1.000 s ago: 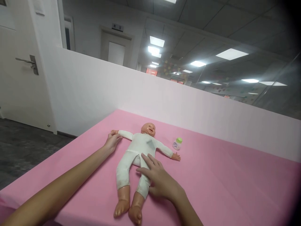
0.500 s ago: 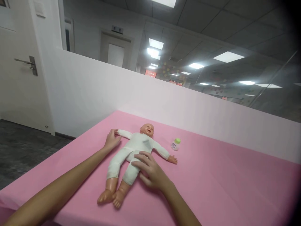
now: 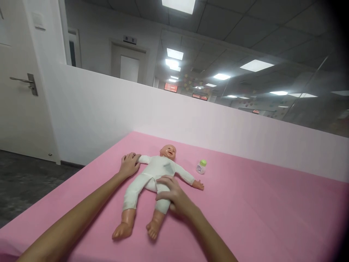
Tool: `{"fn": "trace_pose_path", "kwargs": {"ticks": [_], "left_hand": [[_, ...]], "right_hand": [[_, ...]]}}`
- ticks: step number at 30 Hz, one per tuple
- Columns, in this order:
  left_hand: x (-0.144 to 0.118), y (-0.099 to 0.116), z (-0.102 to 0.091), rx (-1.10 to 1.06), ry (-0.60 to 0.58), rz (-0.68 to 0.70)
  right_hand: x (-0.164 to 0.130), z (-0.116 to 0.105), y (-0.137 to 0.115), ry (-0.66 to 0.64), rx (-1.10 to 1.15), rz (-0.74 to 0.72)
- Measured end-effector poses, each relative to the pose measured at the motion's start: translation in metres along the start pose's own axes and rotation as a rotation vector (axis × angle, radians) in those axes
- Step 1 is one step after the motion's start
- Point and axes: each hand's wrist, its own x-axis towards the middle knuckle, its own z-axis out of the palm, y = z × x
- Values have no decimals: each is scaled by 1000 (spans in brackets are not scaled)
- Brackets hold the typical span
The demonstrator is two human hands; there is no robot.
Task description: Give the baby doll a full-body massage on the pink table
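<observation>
Near the far edge of the pink table (image 3: 245,218), my left hand (image 3: 128,165) covered the doll (image 3: 152,176)'s wrist, fingers curled over it. My right hand (image 3: 174,196) wrapped its thigh; a small bottle (image 3: 201,167) stood just beside the doll's other arm.

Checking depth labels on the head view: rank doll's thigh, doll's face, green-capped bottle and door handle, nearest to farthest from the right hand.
1. Doll's thigh: under the right hand, which touches it.
2. Doll's face: beyond the hand, up the body.
3. Green-capped bottle: standing on the pink cloth, on the hand's right and farther back.
4. Door handle: far left, on the white door.
</observation>
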Motion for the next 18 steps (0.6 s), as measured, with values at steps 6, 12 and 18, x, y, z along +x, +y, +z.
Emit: {"fn": "trace_pose_path", "kwargs": {"ticks": [6,12,18], "left_hand": [[-18,4,-24,-8,-189,-1],[-29,3,-46,-201,-256,-109],[-27,10,-58,-775,-43,-338]], "right_hand": [[-24,-34,13,-105,133,106],[-52,-22,10,-23,43,133],[-51,1,7,79,-72,-69]]}}
